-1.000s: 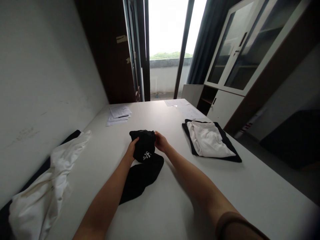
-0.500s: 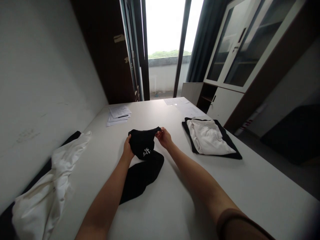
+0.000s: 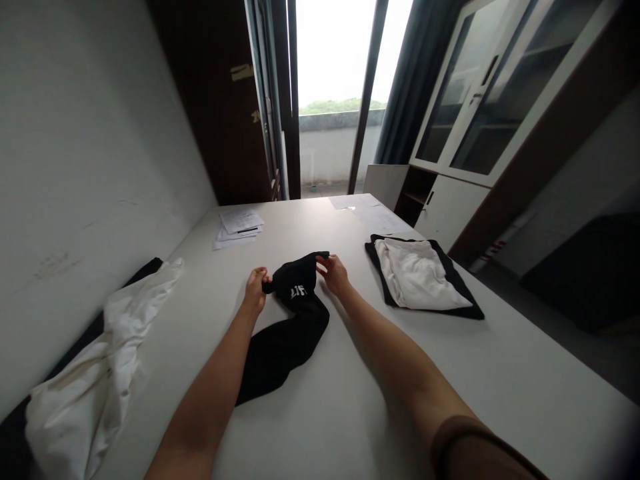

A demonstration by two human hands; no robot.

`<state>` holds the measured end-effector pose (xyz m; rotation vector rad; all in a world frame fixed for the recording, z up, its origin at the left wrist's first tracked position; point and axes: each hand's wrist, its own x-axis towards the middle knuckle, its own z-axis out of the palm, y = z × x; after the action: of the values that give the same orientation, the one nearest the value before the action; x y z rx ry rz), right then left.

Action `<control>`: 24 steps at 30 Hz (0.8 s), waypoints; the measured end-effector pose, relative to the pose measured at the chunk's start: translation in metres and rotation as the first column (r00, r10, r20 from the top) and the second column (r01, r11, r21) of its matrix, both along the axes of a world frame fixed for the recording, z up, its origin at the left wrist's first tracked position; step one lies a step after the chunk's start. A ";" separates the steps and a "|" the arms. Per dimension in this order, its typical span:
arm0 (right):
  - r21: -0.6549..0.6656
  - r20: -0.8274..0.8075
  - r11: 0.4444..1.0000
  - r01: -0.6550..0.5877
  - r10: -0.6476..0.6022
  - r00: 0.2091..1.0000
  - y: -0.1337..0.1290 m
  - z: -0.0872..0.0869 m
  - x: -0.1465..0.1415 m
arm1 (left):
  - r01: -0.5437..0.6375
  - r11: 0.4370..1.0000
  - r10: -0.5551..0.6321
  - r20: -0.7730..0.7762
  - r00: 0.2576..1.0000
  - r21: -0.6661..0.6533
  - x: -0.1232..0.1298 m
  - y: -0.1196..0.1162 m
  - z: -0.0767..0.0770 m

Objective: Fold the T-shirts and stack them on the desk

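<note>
Your left hand, right hand: fingers pinched closed on two edges of crumpled black white-lettered cloth garment. Spreading step, seemingly; next calls for even pull.

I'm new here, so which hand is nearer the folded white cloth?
Right. The right hand is left of the folded white cloth; the left hand is farther left, holding black fabric.

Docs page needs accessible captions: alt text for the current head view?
A person's left hand and right hand hold a black garment with white lettering at a white table. A crumpled white garment lies to the left, a folded white cloth on a black cloth to the right, and papers toward the far end.
</note>
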<state>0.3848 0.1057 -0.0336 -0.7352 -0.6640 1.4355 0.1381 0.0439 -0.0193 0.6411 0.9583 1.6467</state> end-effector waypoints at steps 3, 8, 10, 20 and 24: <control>0.024 0.062 0.999 -0.041 0.039 0.997 -0.003 0.001 -0.002 | -0.122 0.991 0.110 -0.180 0.977 -0.057 -0.001 0.000 -0.007; 0.063 0.035 0.992 -0.113 0.111 0.993 -0.009 0.005 -0.004 | -0.037 0.994 0.014 -0.222 0.975 -0.099 0.004 -0.003 -0.015; 0.068 0.013 0.983 -0.172 0.171 0.985 -0.012 0.008 -0.004 | 0.072 0.988 -0.101 -0.220 0.970 -0.136 0.011 -0.004 -0.017; 0.202 -0.032 0.821 -0.533 0.550 0.835 -0.050 0.044 -0.033 | 0.183 0.982 -0.187 -0.386 0.903 -0.048 0.027 -0.009 -0.020; 0.217 0.158 0.803 -0.555 0.532 0.832 -0.069 0.037 -0.062 | 0.042 0.998 -0.036 -0.102 0.994 0.054 0.030 -0.009 -0.014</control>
<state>0.3228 0.0362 0.0038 -0.4147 -1.1782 1.7990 0.1680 0.0350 -0.0334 0.7833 0.9685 1.6238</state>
